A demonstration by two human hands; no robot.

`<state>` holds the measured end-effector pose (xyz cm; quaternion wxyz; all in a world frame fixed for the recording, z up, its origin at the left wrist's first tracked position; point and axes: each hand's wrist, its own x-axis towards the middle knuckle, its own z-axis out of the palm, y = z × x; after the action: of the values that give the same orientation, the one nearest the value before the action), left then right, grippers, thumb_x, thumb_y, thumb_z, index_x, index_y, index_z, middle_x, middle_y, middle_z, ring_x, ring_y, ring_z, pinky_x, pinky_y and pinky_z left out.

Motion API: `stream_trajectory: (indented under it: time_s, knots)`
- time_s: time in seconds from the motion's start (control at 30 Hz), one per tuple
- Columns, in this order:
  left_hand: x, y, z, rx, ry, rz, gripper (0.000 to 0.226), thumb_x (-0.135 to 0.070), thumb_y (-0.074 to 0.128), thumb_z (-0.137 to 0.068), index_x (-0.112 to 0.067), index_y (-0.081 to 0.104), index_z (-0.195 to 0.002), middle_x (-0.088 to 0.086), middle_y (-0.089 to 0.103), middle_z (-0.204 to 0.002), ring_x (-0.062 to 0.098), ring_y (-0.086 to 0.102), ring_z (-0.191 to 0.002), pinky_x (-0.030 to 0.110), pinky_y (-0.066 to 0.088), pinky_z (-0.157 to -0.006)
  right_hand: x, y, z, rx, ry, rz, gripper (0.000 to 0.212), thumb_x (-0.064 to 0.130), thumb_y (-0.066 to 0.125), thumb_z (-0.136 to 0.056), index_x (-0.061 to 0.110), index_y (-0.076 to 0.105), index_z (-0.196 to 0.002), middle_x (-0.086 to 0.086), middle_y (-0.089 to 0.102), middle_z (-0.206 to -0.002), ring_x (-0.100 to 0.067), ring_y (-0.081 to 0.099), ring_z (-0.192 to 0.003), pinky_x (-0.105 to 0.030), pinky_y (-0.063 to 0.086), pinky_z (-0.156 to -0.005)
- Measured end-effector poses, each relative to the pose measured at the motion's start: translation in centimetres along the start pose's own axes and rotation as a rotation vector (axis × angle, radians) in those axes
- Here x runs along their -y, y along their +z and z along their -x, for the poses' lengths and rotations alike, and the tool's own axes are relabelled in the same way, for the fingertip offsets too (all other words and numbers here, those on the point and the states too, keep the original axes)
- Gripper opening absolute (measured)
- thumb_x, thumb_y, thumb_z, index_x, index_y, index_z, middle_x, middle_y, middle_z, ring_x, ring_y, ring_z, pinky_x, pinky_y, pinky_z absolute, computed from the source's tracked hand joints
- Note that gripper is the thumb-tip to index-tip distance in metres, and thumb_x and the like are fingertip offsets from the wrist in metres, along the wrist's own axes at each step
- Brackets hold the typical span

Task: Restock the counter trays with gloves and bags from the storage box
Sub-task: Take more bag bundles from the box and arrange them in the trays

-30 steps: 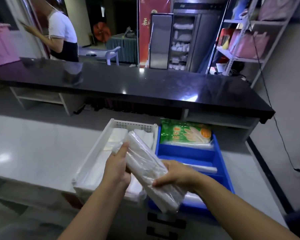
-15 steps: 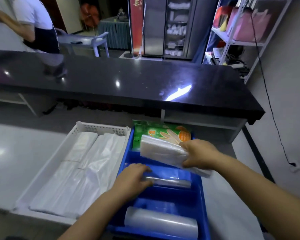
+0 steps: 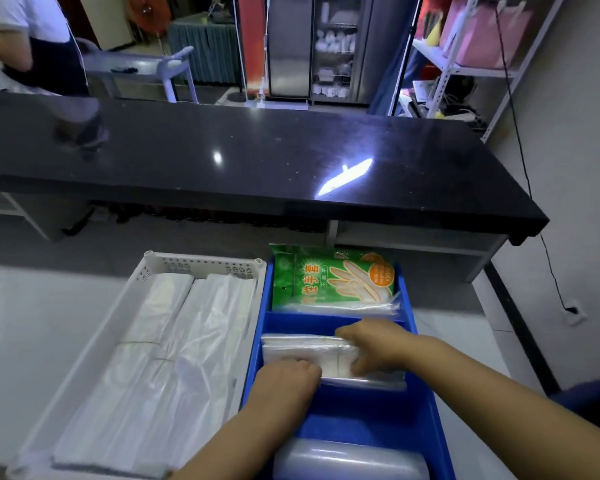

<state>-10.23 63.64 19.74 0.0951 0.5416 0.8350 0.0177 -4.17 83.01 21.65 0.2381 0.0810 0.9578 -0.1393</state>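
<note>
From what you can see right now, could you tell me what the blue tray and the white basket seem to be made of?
The blue tray looks like smooth moulded plastic: uniform colour, a slight sheen and moulded dividers. The white basket also looks like plastic, matte, with punched holes along its far wall and rounded corner posts.

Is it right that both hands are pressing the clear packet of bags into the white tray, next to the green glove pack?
Not quite. In the head view both hands press the clear packet into the blue tray, not the white tray, just in front of the green glove pack.
</note>
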Motion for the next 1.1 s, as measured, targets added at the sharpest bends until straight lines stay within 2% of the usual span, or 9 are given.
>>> stream_trajectory:
  time_s: [0.27,0.4,0.5,0.57,0.63,0.73,0.87,1.0,1.1]
  knots:
    - [0.6,-1.2,-2.2,-0.020,-0.055,0.028,0.013,-0.020,0.047,-0.090,-0.018,0.054,-0.100,0.007,0.065,-0.109,0.028,0.060,-0.100,0.038,0.046,-0.078,0.4,0.3,-0.9,-0.129,0.042,0.194,0.041,0.041,0.058,-0.078,0.026,0.043,-0.113,-0.005,0.065,-0.108,-0.029,0.060,-0.094,-0.036,0.042,-0.068]
    - [1.1,-1.0,-3.2,-0.004,-0.068,-0.035,0.016,-0.018,0.041,-0.091,-0.016,0.053,-0.101,0.008,0.064,-0.109,0.030,0.059,-0.101,0.039,0.043,-0.074,0.2,-0.5,0.0,-0.237,0.062,0.175,0.041,0.042,0.056,-0.080,0.028,0.048,-0.117,-0.001,0.064,-0.115,-0.026,0.059,-0.102,-0.037,0.048,-0.077]
    - [1.7,-1.0,-3.6,-0.084,-0.060,-0.032,0.016,-0.022,0.045,-0.089,-0.013,0.056,-0.096,0.010,0.066,-0.103,0.033,0.059,-0.096,0.038,0.038,-0.066,-0.2,-1.0,1.1,-0.370,0.110,0.161,0.035,0.041,0.052,-0.086,0.028,0.054,-0.119,0.002,0.062,-0.118,-0.021,0.056,-0.107,-0.038,0.049,-0.079]
    - [2.2,-1.6,-3.7,-0.151,0.019,-0.041,0.014,-0.023,0.068,-0.071,-0.012,0.061,-0.077,0.009,0.068,-0.080,0.031,0.063,-0.076,0.033,0.043,-0.056,-0.5,-0.4,2.0,-0.490,0.114,0.111,0.030,0.040,0.048,-0.090,0.027,0.060,-0.115,0.004,0.064,-0.115,-0.019,0.057,-0.106,-0.035,0.048,-0.077]
    - [2.5,-1.8,-3.7,-0.177,0.093,-0.094,0.028,-0.023,0.082,-0.043,-0.016,0.061,-0.061,0.003,0.064,-0.062,0.024,0.061,-0.058,0.026,0.045,-0.047,-0.7,0.6,3.0,-0.557,0.100,0.046,0.026,0.037,0.052,-0.089,0.023,0.066,-0.107,0.002,0.067,-0.108,-0.020,0.059,-0.101,-0.034,0.048,-0.076]
    - [3.1,-1.5,-3.9,-0.222,0.096,-0.065,0.040,-0.025,0.083,-0.040,-0.017,0.067,-0.076,0.002,0.068,-0.080,0.023,0.064,-0.070,0.026,0.052,-0.059,-0.9,2.1,3.8,-0.525,0.063,0.022,0.030,0.034,0.061,-0.083,0.017,0.066,-0.107,-0.003,0.067,-0.107,-0.024,0.060,-0.098,-0.035,0.049,-0.079]
    - [3.3,-1.1,-4.2,-0.202,0.048,-0.110,0.051,-0.027,0.085,-0.041,-0.016,0.071,-0.089,0.000,0.070,-0.086,0.020,0.067,-0.076,0.026,0.054,-0.064,-1.1,3.1,3.3,-0.464,0.082,0.068,0.052,0.036,0.062,-0.081,0.017,0.051,-0.128,-0.002,0.052,-0.132,-0.023,0.049,-0.116,-0.035,0.041,-0.095]
    - [3.4,-0.8,-4.5,-0.147,0.034,-0.097,0.041,-0.016,0.066,-0.071,-0.008,0.061,-0.112,0.008,0.064,-0.109,0.030,0.060,-0.100,0.037,0.049,-0.081,-1.1,3.1,2.8,-0.465,0.073,0.088,0.047,0.037,0.059,-0.082,0.021,0.049,-0.125,0.000,0.048,-0.130,-0.021,0.048,-0.112,-0.033,0.040,-0.090]
    - [3.3,-1.2,-3.9,-0.129,0.041,-0.130,0.032,-0.013,0.073,-0.062,-0.010,0.069,-0.093,0.006,0.069,-0.090,0.026,0.065,-0.083,0.031,0.052,-0.067,-1.2,2.9,2.9,-0.442,0.074,0.102,0.045,0.039,0.058,-0.084,0.021,0.049,-0.124,0.000,0.046,-0.130,-0.020,0.048,-0.110,-0.032,0.040,-0.089]
